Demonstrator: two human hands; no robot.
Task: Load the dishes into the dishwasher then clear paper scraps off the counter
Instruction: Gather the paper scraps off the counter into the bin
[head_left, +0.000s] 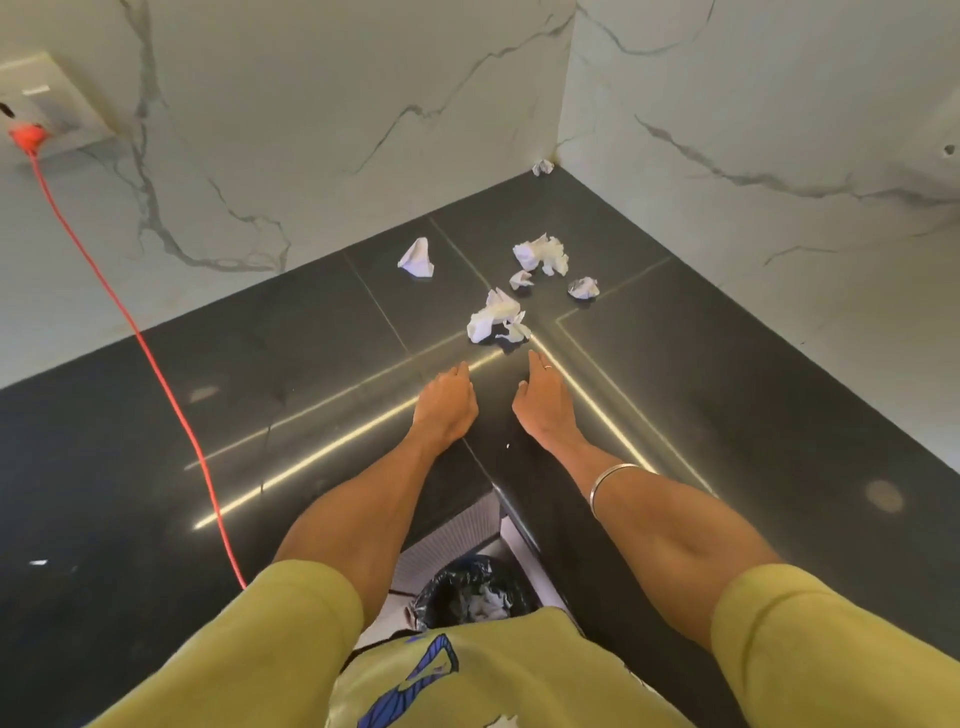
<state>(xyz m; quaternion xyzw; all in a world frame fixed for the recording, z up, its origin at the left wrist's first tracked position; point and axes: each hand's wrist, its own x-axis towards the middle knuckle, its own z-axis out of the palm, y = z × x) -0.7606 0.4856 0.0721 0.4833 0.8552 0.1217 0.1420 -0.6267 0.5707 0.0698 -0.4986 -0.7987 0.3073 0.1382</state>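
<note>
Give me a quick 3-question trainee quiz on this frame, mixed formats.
1. True or false: the left hand is holding a paper scrap.
2. Which scrap lies farthest from the hands? A) the corner scrap by the wall B) the big crumpled scrap C) the folded scrap
3. Fill in: the orange cable runs across the black ____.

Key:
1. False; both it and the right hand are open and empty, just short of the scraps.
2. A
3. counter
</note>
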